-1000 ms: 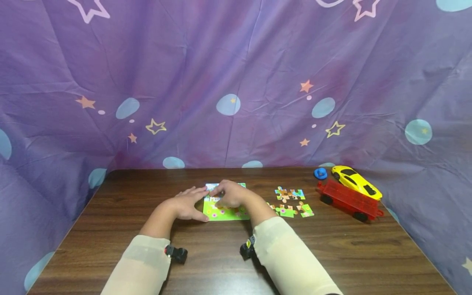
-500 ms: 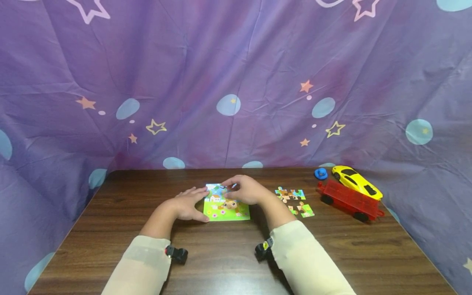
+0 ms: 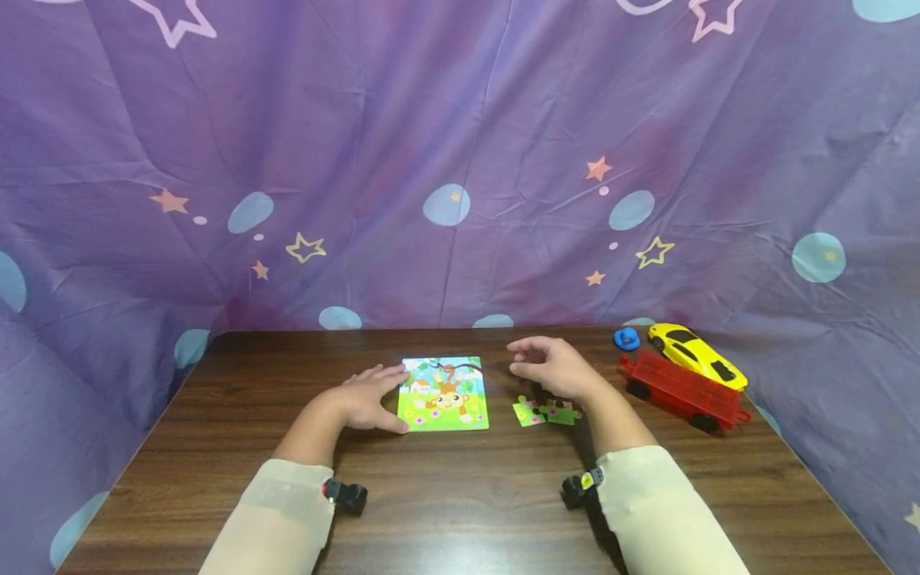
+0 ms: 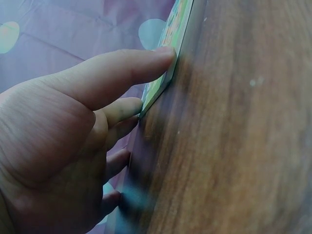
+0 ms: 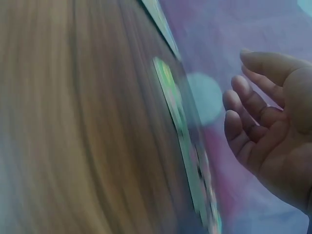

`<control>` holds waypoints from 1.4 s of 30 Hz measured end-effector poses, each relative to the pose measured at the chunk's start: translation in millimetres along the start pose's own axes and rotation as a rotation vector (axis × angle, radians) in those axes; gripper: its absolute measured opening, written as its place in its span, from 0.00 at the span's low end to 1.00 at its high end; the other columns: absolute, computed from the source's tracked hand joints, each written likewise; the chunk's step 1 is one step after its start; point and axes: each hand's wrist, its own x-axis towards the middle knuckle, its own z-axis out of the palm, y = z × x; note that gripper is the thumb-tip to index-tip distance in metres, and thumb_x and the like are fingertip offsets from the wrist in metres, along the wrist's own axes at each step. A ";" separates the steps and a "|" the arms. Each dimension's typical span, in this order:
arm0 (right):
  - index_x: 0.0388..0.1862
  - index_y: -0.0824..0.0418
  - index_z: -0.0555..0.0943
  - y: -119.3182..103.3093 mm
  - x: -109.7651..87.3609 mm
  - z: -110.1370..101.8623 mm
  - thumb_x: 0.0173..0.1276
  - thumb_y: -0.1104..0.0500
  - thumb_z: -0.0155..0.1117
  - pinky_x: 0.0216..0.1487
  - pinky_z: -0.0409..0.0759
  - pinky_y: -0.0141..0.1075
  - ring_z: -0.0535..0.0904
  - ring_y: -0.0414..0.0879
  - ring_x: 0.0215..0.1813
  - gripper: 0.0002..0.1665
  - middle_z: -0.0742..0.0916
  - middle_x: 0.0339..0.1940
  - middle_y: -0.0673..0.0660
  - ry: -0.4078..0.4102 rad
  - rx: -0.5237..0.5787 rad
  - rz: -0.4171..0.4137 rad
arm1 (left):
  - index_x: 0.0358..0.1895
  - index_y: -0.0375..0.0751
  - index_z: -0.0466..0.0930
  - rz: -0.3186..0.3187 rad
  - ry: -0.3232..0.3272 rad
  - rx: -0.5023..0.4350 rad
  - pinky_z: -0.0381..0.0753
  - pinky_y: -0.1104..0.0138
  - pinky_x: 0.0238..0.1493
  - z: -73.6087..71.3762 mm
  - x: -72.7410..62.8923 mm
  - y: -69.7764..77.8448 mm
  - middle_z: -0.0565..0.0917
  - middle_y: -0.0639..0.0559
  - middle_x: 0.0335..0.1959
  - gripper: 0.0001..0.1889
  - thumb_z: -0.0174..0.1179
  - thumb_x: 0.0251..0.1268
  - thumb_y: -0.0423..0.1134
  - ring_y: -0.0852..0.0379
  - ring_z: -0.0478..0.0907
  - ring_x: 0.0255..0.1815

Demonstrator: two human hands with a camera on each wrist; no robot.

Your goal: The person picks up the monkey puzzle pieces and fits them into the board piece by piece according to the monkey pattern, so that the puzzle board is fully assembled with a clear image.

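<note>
A square picture board [image 3: 443,399] with a monkey on green grass lies flat on the table. My left hand [image 3: 365,398] rests at its left side, fingers spread fairly straight. In the left wrist view the thumb [image 4: 146,63] touches the board's edge, and the other fingers reach down beside its corner. My right hand [image 3: 557,369] hovers above the loose jigsaw pieces [image 3: 529,413], right of the board. The right wrist view shows that hand [image 5: 278,117] with loosely bent fingers and nothing between them. It hides some of the pieces in the head view.
At the back right of the wooden table [image 3: 460,495] stand a yellow toy car [image 3: 693,355], a red toy wagon [image 3: 681,389] with black wheels and a small blue toy hat [image 3: 627,339]. A purple curtain [image 3: 446,160] hangs behind the table.
My right hand has lifted off the board and moved right, over the loose pieces. The monkey picture it covered is now in full sight. My left hand has stayed in place.
</note>
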 end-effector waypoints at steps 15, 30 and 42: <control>0.71 0.60 0.81 41.2 -15.6 -36.0 0.74 0.51 0.72 0.53 0.86 0.41 0.87 0.55 0.60 0.30 0.90 0.60 0.62 0.012 -0.077 0.112 | 0.87 0.51 0.57 -0.001 0.002 -0.020 0.40 0.31 0.88 -0.1 -1.8 1.2 0.52 0.49 0.91 0.54 0.74 0.61 0.60 0.35 0.42 0.92; 0.72 0.62 0.80 54.4 -22.4 -38.1 0.65 0.67 0.76 0.41 0.84 0.35 0.80 0.52 0.55 0.35 0.87 0.60 0.64 -0.081 0.052 0.212 | 0.87 0.52 0.56 -0.005 -0.004 -0.028 0.39 0.31 0.88 -1.0 -2.2 0.2 0.51 0.50 0.91 0.54 0.74 0.60 0.61 0.35 0.41 0.92; 0.72 0.60 0.80 55.7 -17.5 -35.5 0.62 0.66 0.79 0.47 0.82 0.37 0.79 0.53 0.59 0.38 0.86 0.59 0.61 -0.100 -0.027 0.242 | 0.87 0.51 0.57 -0.002 -0.003 -0.015 0.41 0.32 0.88 -0.9 -1.7 0.3 0.52 0.50 0.91 0.54 0.73 0.61 0.61 0.35 0.42 0.92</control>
